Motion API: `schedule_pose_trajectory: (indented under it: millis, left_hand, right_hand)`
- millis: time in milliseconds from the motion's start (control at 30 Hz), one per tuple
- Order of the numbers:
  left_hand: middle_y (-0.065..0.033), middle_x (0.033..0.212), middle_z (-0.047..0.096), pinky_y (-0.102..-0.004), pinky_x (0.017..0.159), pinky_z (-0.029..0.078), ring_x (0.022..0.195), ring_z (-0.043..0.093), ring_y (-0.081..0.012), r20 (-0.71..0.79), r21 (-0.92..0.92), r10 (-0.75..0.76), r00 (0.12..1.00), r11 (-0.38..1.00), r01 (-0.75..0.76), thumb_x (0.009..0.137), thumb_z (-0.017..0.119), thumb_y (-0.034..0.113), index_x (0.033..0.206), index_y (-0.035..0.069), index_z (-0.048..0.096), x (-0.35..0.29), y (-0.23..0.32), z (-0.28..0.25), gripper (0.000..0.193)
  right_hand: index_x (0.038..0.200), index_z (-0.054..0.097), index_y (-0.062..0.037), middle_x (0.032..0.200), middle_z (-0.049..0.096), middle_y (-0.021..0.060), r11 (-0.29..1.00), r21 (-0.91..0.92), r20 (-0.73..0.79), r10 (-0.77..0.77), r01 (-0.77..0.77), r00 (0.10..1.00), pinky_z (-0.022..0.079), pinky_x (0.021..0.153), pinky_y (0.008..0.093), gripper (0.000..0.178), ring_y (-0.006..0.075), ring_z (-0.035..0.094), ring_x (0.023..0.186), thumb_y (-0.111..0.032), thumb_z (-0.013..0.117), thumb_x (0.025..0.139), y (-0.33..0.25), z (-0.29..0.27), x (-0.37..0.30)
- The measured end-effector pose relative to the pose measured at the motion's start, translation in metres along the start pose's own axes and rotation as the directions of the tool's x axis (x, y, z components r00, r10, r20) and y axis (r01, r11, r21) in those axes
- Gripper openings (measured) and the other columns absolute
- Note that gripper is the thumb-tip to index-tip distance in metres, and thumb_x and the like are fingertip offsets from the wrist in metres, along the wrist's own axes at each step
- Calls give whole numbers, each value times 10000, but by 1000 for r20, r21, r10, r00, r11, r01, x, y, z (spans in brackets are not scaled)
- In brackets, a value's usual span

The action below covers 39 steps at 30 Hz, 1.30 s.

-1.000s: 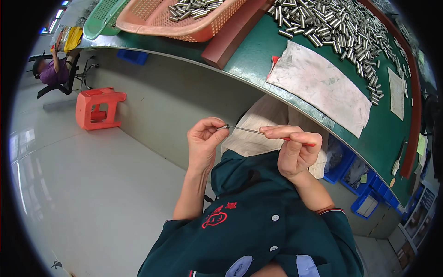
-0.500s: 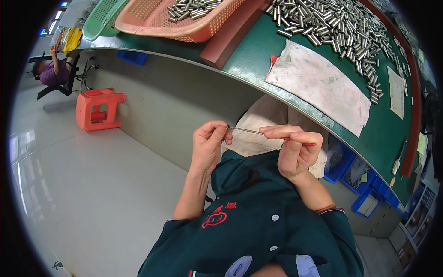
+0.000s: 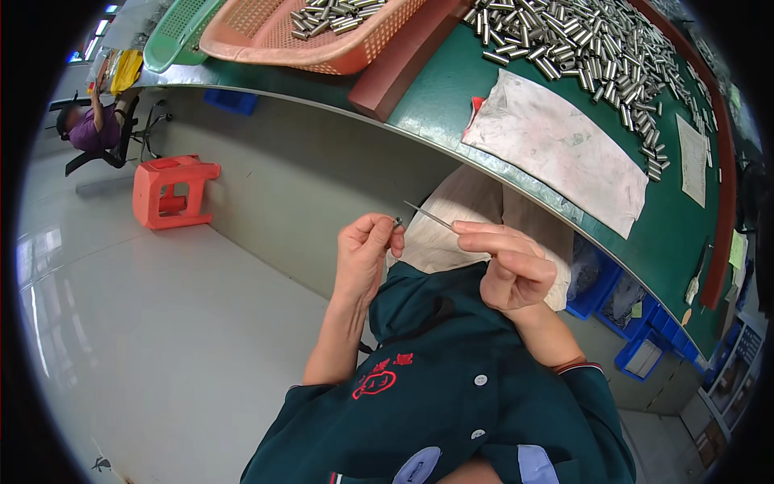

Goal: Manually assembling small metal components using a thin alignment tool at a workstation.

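Observation:
Between the thumb and fingertips of my left hand, a small metal cylinder is pinched with its end showing. My right hand is closed on a thin, tapered metal tool like a needle file. Its grip is hidden in my palm. The file's tip stands free, slightly beyond and to the right of the cylinder, not touching it. Both hands are over my lap, in front of the table edge. On the green table, a large heap of small metal cylinders lies at the far right.
A stained white cloth lies near the table edge, beside a dark red bar. A pink basket holds more cylinders, next to a green basket. Blue bins are under the table. A red stool and a seated person are at left.
The file has come away from the cylinder, and its tip now points up and left. My right hand has turned slightly, hiding the red handle. My left hand has barely moved.

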<state>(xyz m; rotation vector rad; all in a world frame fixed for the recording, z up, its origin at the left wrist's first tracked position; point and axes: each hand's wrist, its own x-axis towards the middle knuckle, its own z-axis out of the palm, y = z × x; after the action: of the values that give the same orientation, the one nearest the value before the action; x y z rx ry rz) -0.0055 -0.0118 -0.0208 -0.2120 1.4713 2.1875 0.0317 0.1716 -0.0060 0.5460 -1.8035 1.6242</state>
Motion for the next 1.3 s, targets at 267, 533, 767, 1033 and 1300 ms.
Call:
schedule_pose_trajectory:
  millis: [267,533,767,1033,1300]
  left_hand:
    - [-81,700,543,-238,567,395,617,491,-130,-1,76,85,996,994,-84,838,555,155,843,-17,549,1,-1,2,172]
    - [-72,709,550,-239,572,404,622,502,-128,1,97,92,996,991,-92,826,565,123,842,-19,556,2,-2,1,143]
    - [-63,688,548,-231,567,400,618,501,-119,-11,149,113,993,983,-111,809,583,101,823,-17,563,1,0,4,120]
    - [-54,659,542,-224,559,393,598,491,-109,-31,203,120,992,973,-112,801,591,91,818,-20,564,1,8,0,115]
    - [-51,787,564,-187,640,421,681,522,-84,-122,260,281,952,935,-243,746,586,-67,867,-39,581,6,25,22,125]
  right_hand:
    - [975,338,-35,750,576,235,992,127,-122,41,-25,992,521,622,419,113,343,608,675,-128,354,913,0,3,-1]
    - [967,335,-30,719,579,222,991,131,-132,36,-18,991,521,601,407,95,316,609,646,-108,347,913,0,4,0]
    - [965,348,-27,721,587,215,992,123,-107,54,-41,993,520,600,390,101,314,613,649,-110,363,910,0,6,2]
    - [717,522,4,824,612,158,992,-31,124,-122,126,985,534,598,349,122,307,629,766,17,599,622,-8,2,12]
    - [898,417,-21,844,610,189,994,69,-142,-77,87,987,525,610,395,85,362,622,760,-24,468,830,-29,-23,16]
